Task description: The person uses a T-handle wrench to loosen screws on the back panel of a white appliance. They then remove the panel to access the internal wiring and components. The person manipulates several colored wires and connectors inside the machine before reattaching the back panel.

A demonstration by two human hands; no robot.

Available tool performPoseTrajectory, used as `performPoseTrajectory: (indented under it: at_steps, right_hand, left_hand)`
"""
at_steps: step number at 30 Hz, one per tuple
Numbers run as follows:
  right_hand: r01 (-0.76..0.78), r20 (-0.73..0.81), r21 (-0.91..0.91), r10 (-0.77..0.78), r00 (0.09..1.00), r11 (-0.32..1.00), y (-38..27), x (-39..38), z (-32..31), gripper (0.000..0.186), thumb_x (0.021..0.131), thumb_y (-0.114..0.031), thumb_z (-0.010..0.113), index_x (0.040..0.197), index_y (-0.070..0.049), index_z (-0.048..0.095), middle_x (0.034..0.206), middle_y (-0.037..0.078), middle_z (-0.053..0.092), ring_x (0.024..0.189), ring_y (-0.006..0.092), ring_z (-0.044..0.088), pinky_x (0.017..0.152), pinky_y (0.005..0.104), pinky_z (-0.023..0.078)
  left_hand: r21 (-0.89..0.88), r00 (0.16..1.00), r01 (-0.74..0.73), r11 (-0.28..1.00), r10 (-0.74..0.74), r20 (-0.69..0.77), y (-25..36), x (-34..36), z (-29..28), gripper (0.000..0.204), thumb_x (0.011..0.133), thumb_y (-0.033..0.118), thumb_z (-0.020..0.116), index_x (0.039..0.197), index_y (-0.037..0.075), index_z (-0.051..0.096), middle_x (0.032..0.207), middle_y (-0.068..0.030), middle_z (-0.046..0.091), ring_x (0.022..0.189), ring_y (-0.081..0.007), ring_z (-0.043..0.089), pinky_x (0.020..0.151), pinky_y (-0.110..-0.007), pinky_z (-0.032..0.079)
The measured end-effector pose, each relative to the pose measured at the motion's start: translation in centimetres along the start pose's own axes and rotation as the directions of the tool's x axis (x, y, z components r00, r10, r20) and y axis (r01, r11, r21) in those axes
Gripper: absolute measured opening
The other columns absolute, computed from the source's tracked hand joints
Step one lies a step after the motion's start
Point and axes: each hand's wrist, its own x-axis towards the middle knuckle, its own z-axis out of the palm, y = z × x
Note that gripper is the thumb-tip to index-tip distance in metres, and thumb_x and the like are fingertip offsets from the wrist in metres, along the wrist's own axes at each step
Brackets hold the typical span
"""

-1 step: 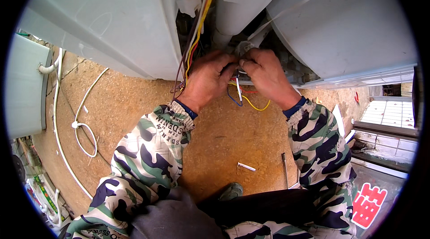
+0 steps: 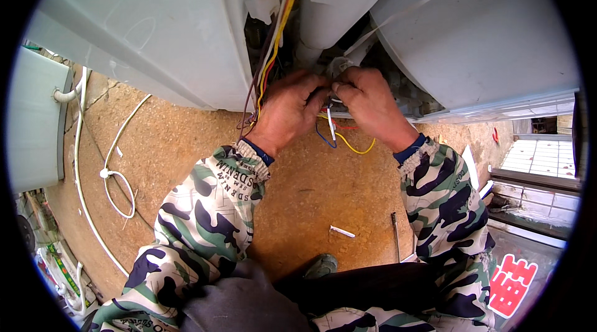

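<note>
Right of the white panel, the left hand and right hand meet, fingers bent; what they clamp, if anything, I cannot tell. The wires loop just below, between the wrists; a hard tug could loosen one.

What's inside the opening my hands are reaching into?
A thick pale pipe runs down into it, with wires hanging at the left. Dark parts show too, too dim to identify. Your left hand and right hand hide whatever lies directly behind them.
</note>
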Motion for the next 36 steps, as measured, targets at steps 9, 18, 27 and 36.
performPoseTrajectory:
  at_steps: [9, 18, 27, 36]
  right_hand:
    - [-0.357, 0.236, 0.438, 0.278, 0.931, 0.825, -1.6, -2.1, -2.5, 0.017, 0.089, -0.010, 0.069, 0.093, 0.006, 0.064, 0.078, 0.010, 0.065, 0.063, 0.0169, 0.061, 0.056, 0.0323, 0.047]
    - [-0.492, 0.346, 0.726, 0.363, 0.865, 0.480, 0.1, -3.2, -4.1, 0.011, 0.092, -0.008, 0.069, 0.092, 0.003, 0.065, 0.074, 0.003, 0.060, 0.059, 0.0104, 0.053, 0.051, 0.0272, 0.041]
    - [-0.095, -0.033, 0.402, 0.119, 0.992, 0.910, 1.0, -3.3, -1.8, 0.018, 0.092, -0.011, 0.070, 0.091, 0.007, 0.071, 0.070, 0.003, 0.062, 0.063, 0.0094, 0.055, 0.056, 0.0273, 0.044]
    - [-0.147, 0.068, 0.314, 0.133, 0.989, 0.938, 1.3, -3.1, -2.4, 0.021, 0.092, -0.010, 0.065, 0.094, 0.009, 0.071, 0.079, 0.008, 0.071, 0.074, 0.0162, 0.065, 0.069, 0.0320, 0.051]
  left_hand:
    - [0.056, 1.000, 0.020, 0.998, -0.020, 0.013, 0.1, -0.2, -0.5, 0.013, 0.097, 0.007, 0.063, 0.108, 0.001, 0.064, 0.095, -0.0203, 0.065, 0.084, -0.0385, 0.066, 0.074, -0.041, 0.053]
    - [0.031, 1.000, 0.022, 0.999, -0.022, -0.012, -0.3, -0.3, 0.1, 0.012, 0.097, 0.006, 0.064, 0.108, 0.001, 0.065, 0.092, -0.0171, 0.065, 0.083, -0.0338, 0.066, 0.073, -0.040, 0.053]
    - [-0.058, 1.000, 0.006, 0.998, -0.007, -0.015, -0.3, -0.1, -0.1, 0.015, 0.092, 0.003, 0.071, 0.107, 0.001, 0.071, 0.094, -0.0116, 0.068, 0.084, -0.0243, 0.068, 0.075, -0.033, 0.054]
    - [-0.082, 1.000, 0.011, 0.997, -0.009, 0.021, -0.4, -0.2, -0.1, 0.016, 0.090, 0.002, 0.072, 0.105, 0.000, 0.072, 0.096, -0.0117, 0.069, 0.088, -0.0250, 0.070, 0.078, -0.032, 0.056]
